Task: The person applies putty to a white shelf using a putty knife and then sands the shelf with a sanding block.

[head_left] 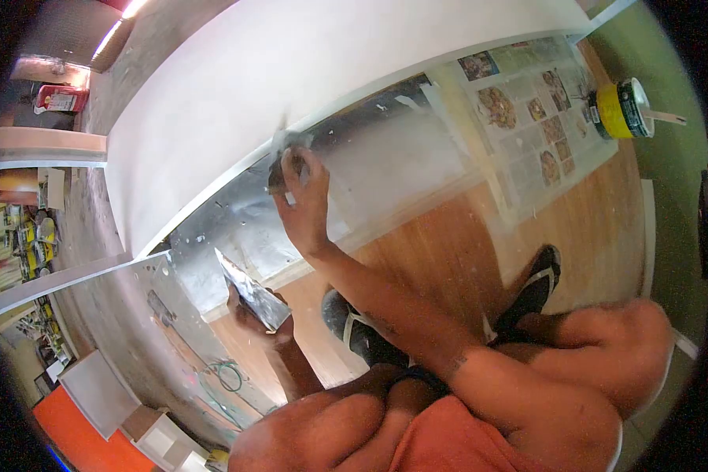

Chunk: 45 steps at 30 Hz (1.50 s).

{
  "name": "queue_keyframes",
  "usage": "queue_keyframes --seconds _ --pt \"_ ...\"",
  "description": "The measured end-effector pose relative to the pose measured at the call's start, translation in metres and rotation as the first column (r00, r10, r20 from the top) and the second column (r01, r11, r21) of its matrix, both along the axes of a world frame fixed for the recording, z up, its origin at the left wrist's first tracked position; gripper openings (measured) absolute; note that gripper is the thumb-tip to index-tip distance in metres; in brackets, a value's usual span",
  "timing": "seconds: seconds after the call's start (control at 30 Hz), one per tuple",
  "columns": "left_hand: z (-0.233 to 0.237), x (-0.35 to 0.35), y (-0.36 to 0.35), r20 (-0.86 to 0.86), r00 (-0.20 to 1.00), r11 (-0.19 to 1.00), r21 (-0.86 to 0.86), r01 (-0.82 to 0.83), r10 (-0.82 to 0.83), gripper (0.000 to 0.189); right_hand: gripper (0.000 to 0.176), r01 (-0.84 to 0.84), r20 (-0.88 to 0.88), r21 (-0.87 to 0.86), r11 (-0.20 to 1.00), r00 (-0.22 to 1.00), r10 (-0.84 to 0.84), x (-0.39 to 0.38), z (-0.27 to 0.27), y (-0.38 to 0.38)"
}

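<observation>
Newspaper (pixel 531 118) and a yellow-banded bucket (pixel 610 112) sit near the right end of the white panel (pixel 236 94), a smeared sheet (pixel 248 240) along its lower edge. My right arm stretches to that edge, its hand (pixel 303 197) pinching a blurred dark tool (pixel 279 175); below the panel, my left hand (pixel 261 324) curls around a smeared metal piece (pixel 261 297).

Right hand (pixel 311 204) | apparently grips dark item (pixel 276 175) beside white panel (pixel 236 102) | left hand (pixel 248 320) | holds silvery wedge-shaped piece (pixel 253 293)
</observation>
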<state>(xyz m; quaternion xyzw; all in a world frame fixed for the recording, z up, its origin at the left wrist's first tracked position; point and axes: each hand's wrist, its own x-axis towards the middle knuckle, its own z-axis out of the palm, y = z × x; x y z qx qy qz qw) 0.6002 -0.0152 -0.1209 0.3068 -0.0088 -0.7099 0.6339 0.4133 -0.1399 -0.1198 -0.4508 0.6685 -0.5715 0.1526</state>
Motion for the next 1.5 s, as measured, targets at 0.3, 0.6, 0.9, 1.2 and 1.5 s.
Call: queue_keyframes --seconds 0.3,0.6,0.9,1.2,1.5 --pt "0.03 -0.064 -0.036 0.201 0.973 0.992 -0.039 0.12 -0.11 0.027 0.044 -0.482 0.078 -0.16 0.862 0.864 0.497 -0.057 0.041 0.054" --pt "0.084 -0.128 -0.075 0.367 0.919 0.974 -0.11 0.196 -0.143 0.048 0.027 -0.703 0.622 0.212 0.679 0.633 0.461 -0.134 0.07 0.043" --pt "0.086 -0.172 -0.09 0.884 0.466 0.998 -0.002 0.056 -0.024 0.041 0.026 -0.389 0.927 0.05 0.92 0.361 0.102 -0.18 0.132 0.082" --pt "0.128 -0.239 -0.07 0.98 0.199 0.796 -0.102 0.597 -0.025 0.032 0.024 -0.085 0.825 0.029 0.996 0.565 0.024 -0.225 0.121 0.08" --pt "0.157 -0.249 -0.064 0.977 -0.205 0.547 0.206 0.811 -0.064 0.028 0.029 0.099 0.877 -0.218 0.971 0.456 0.151 -0.302 0.138 0.055"
